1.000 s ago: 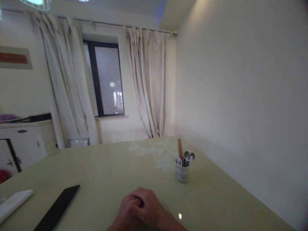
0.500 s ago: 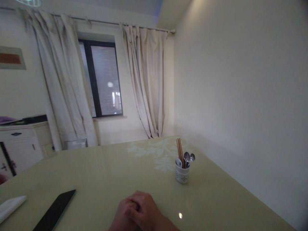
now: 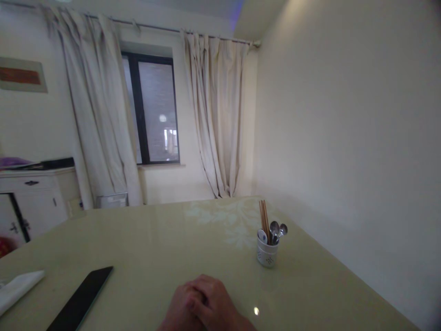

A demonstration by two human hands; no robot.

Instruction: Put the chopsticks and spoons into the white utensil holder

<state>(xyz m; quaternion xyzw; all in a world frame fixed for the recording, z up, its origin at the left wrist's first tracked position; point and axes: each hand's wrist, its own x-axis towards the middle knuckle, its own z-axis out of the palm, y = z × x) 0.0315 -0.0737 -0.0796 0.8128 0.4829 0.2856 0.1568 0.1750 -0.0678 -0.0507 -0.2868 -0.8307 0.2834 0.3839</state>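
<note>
At the bottom middle of the head view, my left hand [image 3: 181, 305] and my right hand [image 3: 217, 301] are clasped together over the near part of the table [image 3: 148, 248]. The right fingers wrap over the left hand, and no object shows in either one. Most of the left fingers are hidden under the right hand. Beyond them, to the right, stands a white cutlery holder [image 3: 267, 256] with a pattern of small holes. Wooden chopsticks [image 3: 263, 218], metal spoons [image 3: 274, 228] and a white spoon-like piece [image 3: 262, 236] stick up out of it.
A long dark flat panel [image 3: 82, 296] lies on the table at the left, with a white object [image 3: 22, 287] beyond it, cut off by the frame. The right wall [image 3: 344, 161] borders the table. Curtains [image 3: 220, 115], a window [image 3: 158, 110] and a white cabinet [image 3: 37, 197] stand behind.
The camera view has shifted a little, so the cutlery holder and the window appear farther right. My hands stay clasped in much the same place.
</note>
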